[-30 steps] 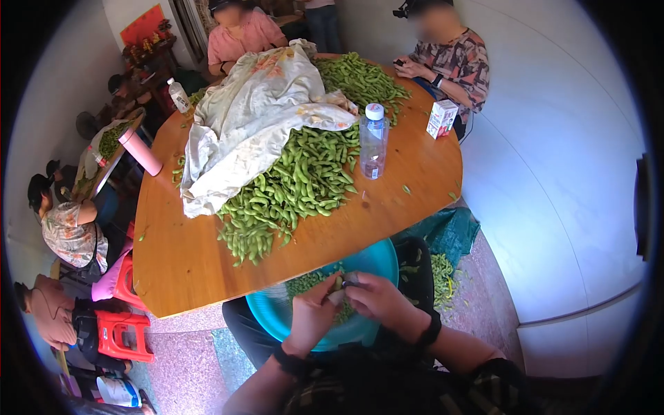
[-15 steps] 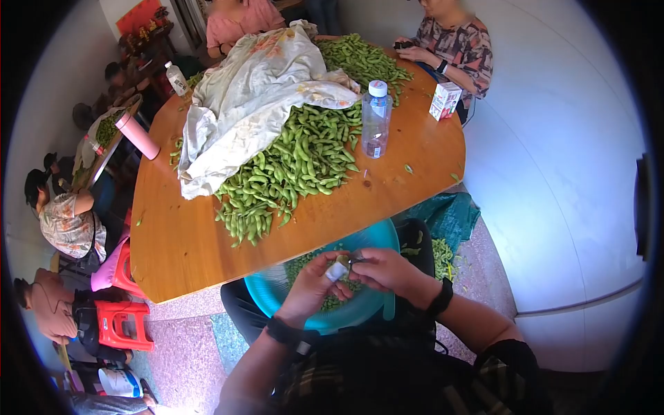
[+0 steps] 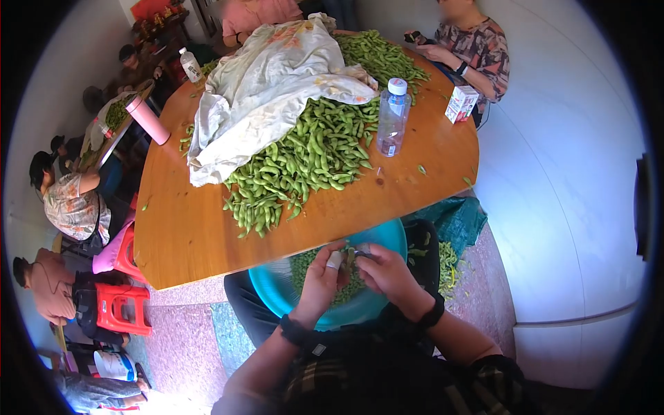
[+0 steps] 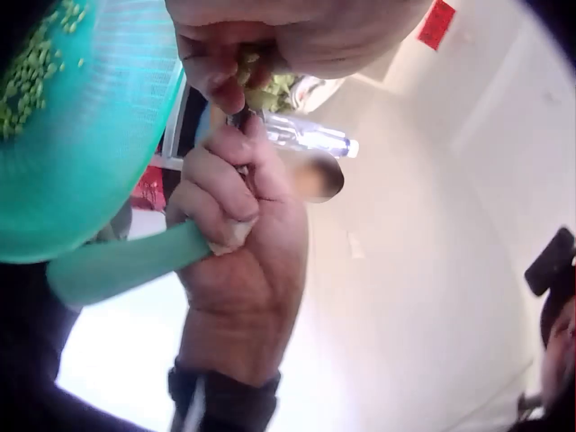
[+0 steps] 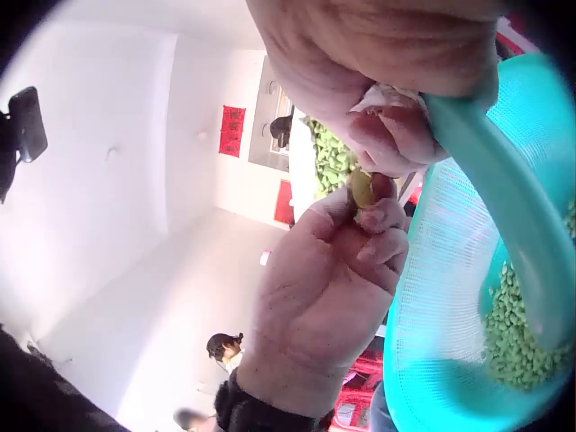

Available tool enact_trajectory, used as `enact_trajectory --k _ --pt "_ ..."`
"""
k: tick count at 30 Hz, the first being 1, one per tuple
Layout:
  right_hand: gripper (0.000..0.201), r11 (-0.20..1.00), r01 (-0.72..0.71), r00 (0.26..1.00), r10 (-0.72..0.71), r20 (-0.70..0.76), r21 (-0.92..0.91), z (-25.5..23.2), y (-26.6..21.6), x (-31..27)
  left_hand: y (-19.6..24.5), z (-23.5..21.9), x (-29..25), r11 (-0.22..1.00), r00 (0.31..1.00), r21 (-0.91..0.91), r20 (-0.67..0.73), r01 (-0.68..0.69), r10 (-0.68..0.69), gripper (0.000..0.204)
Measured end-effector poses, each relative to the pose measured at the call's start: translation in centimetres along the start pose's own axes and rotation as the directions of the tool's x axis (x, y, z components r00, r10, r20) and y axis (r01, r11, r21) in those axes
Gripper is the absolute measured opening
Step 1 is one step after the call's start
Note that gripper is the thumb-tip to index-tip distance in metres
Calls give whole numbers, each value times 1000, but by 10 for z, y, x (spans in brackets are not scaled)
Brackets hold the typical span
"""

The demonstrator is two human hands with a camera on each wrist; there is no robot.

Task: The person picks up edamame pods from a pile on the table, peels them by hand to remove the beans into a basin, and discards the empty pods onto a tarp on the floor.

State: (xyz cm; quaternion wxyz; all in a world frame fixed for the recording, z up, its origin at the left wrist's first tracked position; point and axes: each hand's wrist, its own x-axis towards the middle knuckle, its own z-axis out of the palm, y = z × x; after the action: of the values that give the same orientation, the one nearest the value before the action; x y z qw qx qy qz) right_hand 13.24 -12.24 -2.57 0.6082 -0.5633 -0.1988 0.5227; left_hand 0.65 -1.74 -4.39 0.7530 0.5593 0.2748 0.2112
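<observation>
Just off the surface's (image 3: 187, 252) near edge, left fingers (image 5: 382, 216) pinch a pod (image 5: 362, 189), right fingers (image 4: 220, 182) grip a teal-handled tool (image 4: 135, 261), all above the basin (image 3: 266, 292), presumably so shelled beans (image 5: 515, 346) collect there!

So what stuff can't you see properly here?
Whatever's under the white cloth's middle: head view, cloth covers it.
Part of the pod: right wrist view, left hand hides it.
Green handle's held end: right wrist view, inside right hand.
Small box's writing: head view, too small.
Pink-shirted person's head: head view, cut off above.
</observation>
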Motion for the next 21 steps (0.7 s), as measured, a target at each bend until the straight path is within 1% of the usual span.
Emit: enact_trajectory --k 1,2,3,4,5,6,7,8,9,10,11,12,13,14,16,17,18,19,20,21 --pt "9 999 44 999 -45 -29 -29 1 2 1 4 1 -1 1000 1000 2 -14 27 -27 29" --pt "9 994 89 994 -92 -59 -57 2 4 2 4 -1 -1 1000 1000 3 -18 25 -25 29" --pt "9 994 90 994 -93 -57 -57 2 4 3 4 -5 0 986 1000 165 22 -9 5 31" --pt "9 996 89 995 -90 -38 -30 1 4 4 2 -7 2 946 997 320 65 -47 28 33" --pt "9 996 87 996 -87 -21 -2 0 5 3 -3 -8 4 946 998 321 64 -47 28 33" --pt "9 996 86 996 -86 -20 -1 0 5 3 -7 -8 6 798 956 527 141 -292 257 39" --pt "10 989 105 994 -105 3 -102 -1 4 4 -9 -7 6 549 856 674 267 -494 443 46" --pt "12 971 126 992 -123 27 -202 -2 4 4 -9 -8 4 549 856 675 267 -494 443 46" --pt "12 971 126 992 -123 27 -202 -3 7 6 -2 -5 -1 569 918 724 259 -390 300 51" --pt "15 913 218 973 -230 7 -344 -6 12 10 2 -3 -4 571 959 770 242 -283 149 56" --pt "17 826 295 942 -335 2 -481 -8 15 11 3 -4 -5 572 959 770 243 -283 147 56" --pt "17 827 293 943 -334 0 -481 -9 12 9 4 -5 -5 557 936 753 308 -351 173 55" --pt "18 867 245 960 -278 -13 -433 -9 5 7 4 -5 -5 541 907 730 371 -417 199 55" --pt "19 903 197 975 -222 -23 -383 -9 2 6 0 -7 -4 541 908 731 371 -416 197 55" --pt "19 902 205 972 -233 -28 -379 -8 4 6 -6 -8 0 528 812 619 409 -582 415 45" --pt "18 901 215 969 -245 -33 -376 -7 5 6 -7 -9 -2 528 813 620 409 -581 415 45" --pt "18 901 215 969 -244 -32 -376 -6 6 6 3 -7 -7 821 945 486 270 -299 184 40" --pt "17 930 145 981 -179 -72 -337 -6 6 6 9 -6 -9 960 977 275 188 46 -101 37" --pt "16 952 74 988 -111 -108 -295 -5 7 6 8 -8 -9 961 978 273 185 47 -100 37" --pt "16 952 74 988 -110 -105 -297 -4 11 8 5 -9 -9 978 976 199 193 67 -106 32"
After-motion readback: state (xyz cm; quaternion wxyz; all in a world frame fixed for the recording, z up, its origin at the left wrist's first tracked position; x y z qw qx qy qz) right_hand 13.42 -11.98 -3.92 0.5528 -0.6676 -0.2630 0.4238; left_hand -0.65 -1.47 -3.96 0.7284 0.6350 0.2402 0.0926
